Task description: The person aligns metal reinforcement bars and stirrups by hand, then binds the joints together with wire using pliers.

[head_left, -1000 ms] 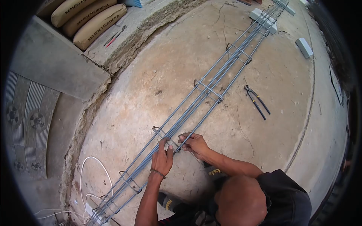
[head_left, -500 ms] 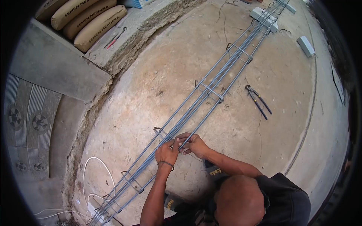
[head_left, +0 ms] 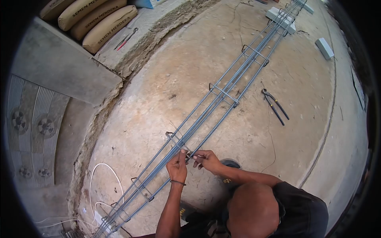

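Observation:
A long reinforcing-bar cage (head_left: 224,95) runs diagonally across the ground, with square steel stirrups around its lengthwise bars. At the near corner of one stirrup (head_left: 173,137), my left hand (head_left: 177,166) pinches the steel with thumb and fingertips. My right hand (head_left: 207,160) is closed at the same corner, from the other side of the outer bar. Whatever lies between its fingertips is too small to make out. Thin wire strands show near the stirrup's far corner.
Pincers (head_left: 275,106) with dark handles lie right of the cage. Concrete blocks (head_left: 281,20) support its far end; another block (head_left: 324,48) lies apart. Cement bags (head_left: 110,29) and a red-handled tool (head_left: 127,39) rest on the upper-left ledge. A white cable (head_left: 93,174) loops at lower left.
My hands have shifted slightly down and apart, uncovering more of the stirrup's corner. My right fingers have drawn back from over the bar. The whole view has shifted slightly.

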`<state>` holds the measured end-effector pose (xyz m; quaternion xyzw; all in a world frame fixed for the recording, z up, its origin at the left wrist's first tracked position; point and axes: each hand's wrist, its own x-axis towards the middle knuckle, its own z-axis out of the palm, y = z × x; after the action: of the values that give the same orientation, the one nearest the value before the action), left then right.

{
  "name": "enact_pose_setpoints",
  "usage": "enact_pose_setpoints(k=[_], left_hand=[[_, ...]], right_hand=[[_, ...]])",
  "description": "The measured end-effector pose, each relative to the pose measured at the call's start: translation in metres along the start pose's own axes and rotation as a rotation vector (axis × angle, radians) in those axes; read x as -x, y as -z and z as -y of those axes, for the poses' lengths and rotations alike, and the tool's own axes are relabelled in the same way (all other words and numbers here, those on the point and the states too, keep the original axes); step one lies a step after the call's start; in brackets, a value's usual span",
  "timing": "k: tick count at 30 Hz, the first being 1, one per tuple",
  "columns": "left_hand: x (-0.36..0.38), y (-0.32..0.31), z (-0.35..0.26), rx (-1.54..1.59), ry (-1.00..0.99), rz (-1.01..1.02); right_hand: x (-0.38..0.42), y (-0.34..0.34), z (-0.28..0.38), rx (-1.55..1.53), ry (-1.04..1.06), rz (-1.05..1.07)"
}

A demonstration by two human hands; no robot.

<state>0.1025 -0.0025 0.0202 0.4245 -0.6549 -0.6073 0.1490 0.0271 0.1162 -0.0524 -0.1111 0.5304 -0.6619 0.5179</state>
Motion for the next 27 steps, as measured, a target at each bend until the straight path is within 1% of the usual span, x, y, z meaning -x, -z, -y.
enact_pose_setpoints(k=[1,2,3,4,5,6,7,8,9,10,12,15,17,18,20,21,22,23,24,27], left_hand=[[0.003,0.006,0.000,0.000,0.000,-0.004],[0.004,0.014,0.000,-0.017,-0.014,0.087],[0.006,0.020,-0.004,-0.036,-0.027,0.179],[0.009,0.023,-0.007,-0.037,-0.024,0.176],[0.013,0.027,-0.012,-0.074,-0.083,0.233],[0.017,0.029,-0.014,-0.110,-0.140,0.291],[0.019,0.030,-0.012,-0.111,-0.138,0.290],[0.021,0.033,-0.009,-0.048,-0.121,0.371],[0.023,0.036,-0.009,0.014,-0.105,0.451],[0.024,0.036,-0.008,0.013,-0.109,0.444],[0.025,0.034,-0.009,-0.138,-0.146,0.432],[0.025,0.033,-0.010,-0.138,-0.111,0.437],[0.024,0.030,-0.014,-0.132,-0.111,0.460],[0.021,0.028,-0.017,-0.127,-0.114,0.481],[0.018,0.024,-0.011,-0.138,-0.123,0.454],[0.016,0.021,-0.012,-0.147,-0.131,0.437],[0.019,0.021,-0.013,-0.140,-0.126,0.432],[0.021,0.020,-0.015,-0.059,-0.100,0.436],[0.022,0.020,-0.017,0.018,-0.078,0.439],[0.015,0.026,-0.006,0.011,-0.097,0.481]], right_hand=[[0.008,-0.005,0.007,-0.074,-0.008,-0.010],[0.013,-0.009,0.013,-0.150,-0.015,-0.023],[0.016,-0.011,0.013,-0.152,-0.018,-0.021],[0.018,-0.014,0.013,-0.045,0.084,-0.052],[0.019,-0.016,0.013,0.062,0.186,-0.082],[0.018,-0.016,0.010,0.061,0.181,-0.080],[0.015,-0.016,0.009,0.167,0.190,-0.130],[0.012,-0.017,0.008,0.273,0.201,-0.178],[0.011,-0.018,0.007,0.270,0.204,-0.173],[0.009,-0.019,0.006,0.211,0.240,-0.170],[0.008,-0.019,0.002,0.152,0.272,-0.168],[0.006,-0.016,-0.003,0.154,0.234,-0.190],[0.005,-0.017,-0.004,0.061,0.164,-0.171],[0.004,-0.018,-0.003,0.062,0.168,-0.164],[0.005,-0.019,-0.001,0.048,0.250,-0.186],[0.005,-0.022,0.003,0.054,0.248,-0.180],[0.008,-0.026,0.005,0.015,0.257,-0.216],[0.010,-0.028,0.006,-0.024,0.269,-0.254],[0.008,-0.027,0.003,-0.021,0.269,-0.253],[0.005,-0.022,-0.004,-0.071,0.215,-0.219]])
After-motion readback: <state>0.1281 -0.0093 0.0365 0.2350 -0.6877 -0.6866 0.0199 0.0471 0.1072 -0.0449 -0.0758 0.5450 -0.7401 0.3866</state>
